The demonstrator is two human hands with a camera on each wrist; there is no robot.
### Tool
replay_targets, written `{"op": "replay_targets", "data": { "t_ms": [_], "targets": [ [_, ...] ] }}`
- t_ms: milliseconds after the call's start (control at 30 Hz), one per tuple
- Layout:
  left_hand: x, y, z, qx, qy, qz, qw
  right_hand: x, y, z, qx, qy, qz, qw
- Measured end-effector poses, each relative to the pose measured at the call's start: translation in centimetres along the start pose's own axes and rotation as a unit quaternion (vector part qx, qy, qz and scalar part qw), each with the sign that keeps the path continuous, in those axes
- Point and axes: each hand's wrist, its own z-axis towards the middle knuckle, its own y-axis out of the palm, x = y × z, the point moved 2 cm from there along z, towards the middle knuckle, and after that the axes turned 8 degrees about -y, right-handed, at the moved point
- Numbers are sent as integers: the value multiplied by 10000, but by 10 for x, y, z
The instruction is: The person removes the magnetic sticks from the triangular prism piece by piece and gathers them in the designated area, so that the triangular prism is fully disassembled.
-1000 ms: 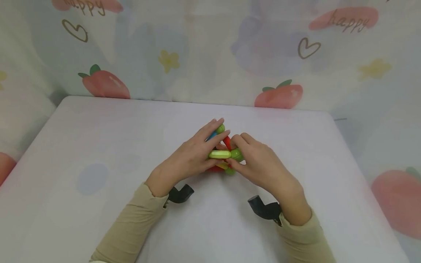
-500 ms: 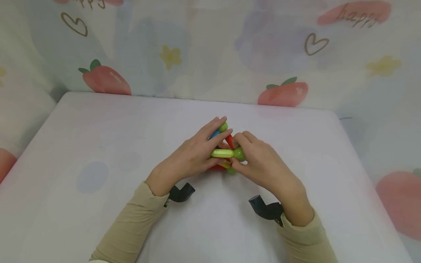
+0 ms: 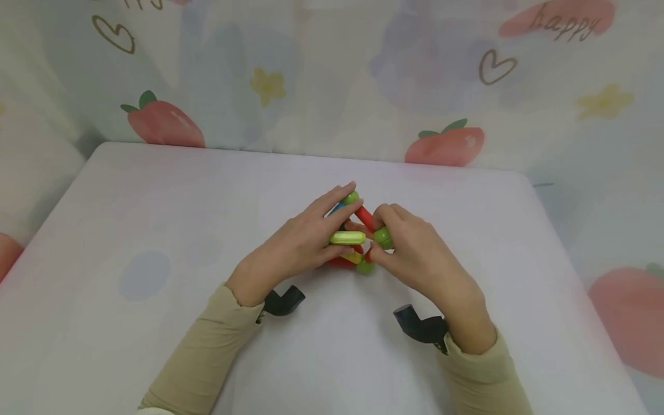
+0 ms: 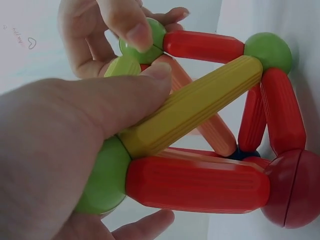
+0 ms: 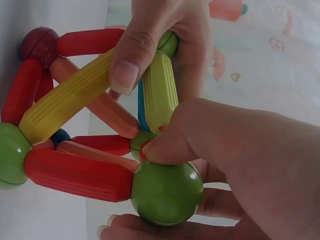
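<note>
I've got the rod-and-ball frame [image 3: 353,242] at table [image 3: 155,219] centre, left hand [image 3: 298,245] pinching the lime rod [image 3: 346,237], right hand [image 3: 415,253] pinching the green ball [image 3: 383,236] at its 3 o'clock end. It looks light, rigid, smooth plastic; I'd guess the joints pop apart easily, so I'd grip balls, not rod middles.

Both forearms angled inward, sleeves tan; left hand [image 3: 301,242] fingers extended, thumb pressing; right hand [image 3: 415,253] curled, pinching grip.
</note>
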Motion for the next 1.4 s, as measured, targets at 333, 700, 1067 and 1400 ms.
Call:
{"op": "replay_targets", "data": {
  "t_ms": [333,700,1067,1400],
  "targets": [
    [3,0,2,57,82,69,9999,-2,-4,0,149,-109,69,9998],
    [4,1,3,91,93,130,9998,-3,-10,-2,238,-166,-3,9996],
    [3,1,3,3,-40,218,9998,15,-18,-7,496,-140,-38,9987],
    [3,2,1,89,27,216,9997,26,-15,-4,211,177,25,9996]
  ]
}}
